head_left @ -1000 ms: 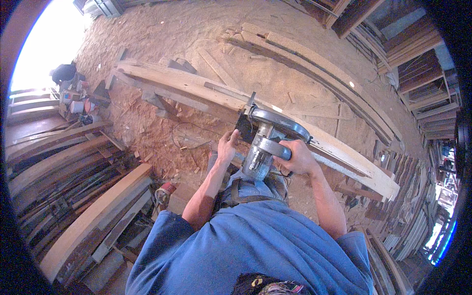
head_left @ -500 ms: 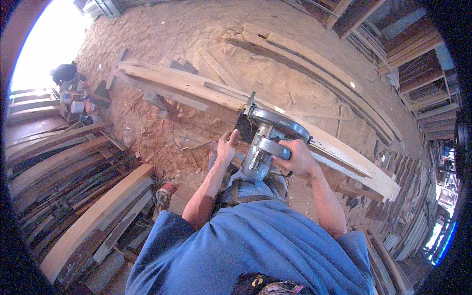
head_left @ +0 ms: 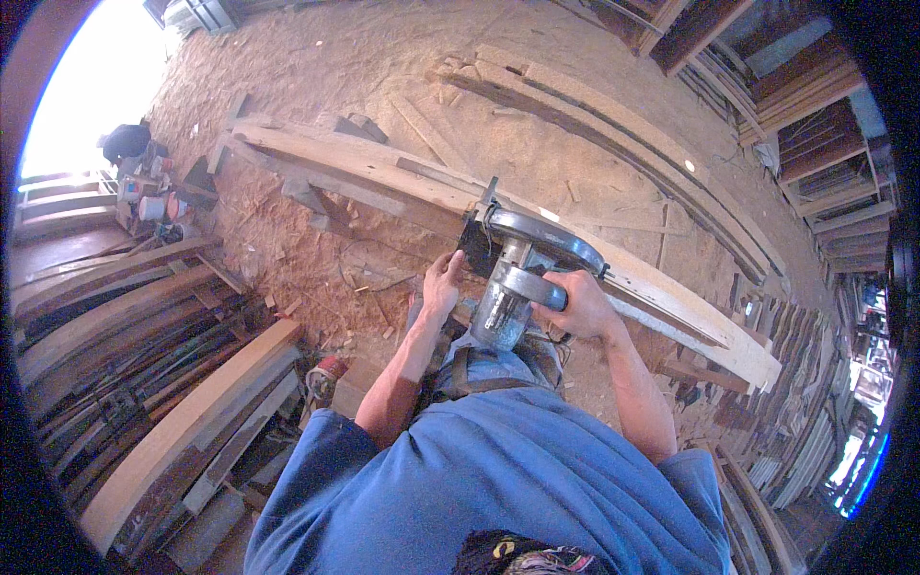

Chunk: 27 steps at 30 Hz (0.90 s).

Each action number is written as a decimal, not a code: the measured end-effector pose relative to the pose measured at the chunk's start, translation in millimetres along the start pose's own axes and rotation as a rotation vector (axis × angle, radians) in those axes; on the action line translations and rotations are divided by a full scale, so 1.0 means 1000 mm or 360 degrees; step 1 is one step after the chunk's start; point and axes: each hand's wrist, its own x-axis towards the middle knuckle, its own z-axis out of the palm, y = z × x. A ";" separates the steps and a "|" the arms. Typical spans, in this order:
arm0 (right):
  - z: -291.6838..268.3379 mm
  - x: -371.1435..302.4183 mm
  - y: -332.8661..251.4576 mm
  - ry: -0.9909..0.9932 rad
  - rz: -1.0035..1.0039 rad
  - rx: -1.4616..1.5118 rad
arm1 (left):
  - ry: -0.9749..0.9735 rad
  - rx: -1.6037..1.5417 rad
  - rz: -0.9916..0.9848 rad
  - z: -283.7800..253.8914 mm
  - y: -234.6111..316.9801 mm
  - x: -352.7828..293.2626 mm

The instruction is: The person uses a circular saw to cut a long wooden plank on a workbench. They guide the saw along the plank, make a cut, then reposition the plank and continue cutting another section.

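Note:
A metal circular saw (head_left: 502, 305) with a curved blade guard rests on a long pale timber beam (head_left: 671, 287) that crosses in front of me. My right hand (head_left: 581, 305) is wrapped around the saw's rear handle. At the left edge of the saw's dark base plate (head_left: 476, 247), my left hand (head_left: 443, 283) grips with bent fingers; some of its fingertips are hidden behind the plate. The blade is out of sight under the guard. Leftward of the saw, a long slot (head_left: 431, 174) shows in the beam's upper face.
Beyond the beam, another long timber (head_left: 613, 125) lies on the sawdust-covered ground. Stacked planks and beams (head_left: 192, 422) fill the left side. A red and metal power tool (head_left: 324, 376) sits near my left elbow. Shelves of boards (head_left: 815, 144) stand at the far right.

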 end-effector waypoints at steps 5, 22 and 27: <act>-0.001 -0.001 0.000 0.0020 -0.0044 0.0019 | 0.0036 0.0016 0.0073 0.001 0.002 -0.003; 0.002 0.000 0.007 0.0028 -0.0113 0.0048 | 0.0027 0.0010 0.0050 -0.001 0.005 -0.002; 0.002 0.000 0.007 0.0006 -0.0086 0.0043 | 0.0057 0.0049 0.0019 -0.001 0.009 -0.005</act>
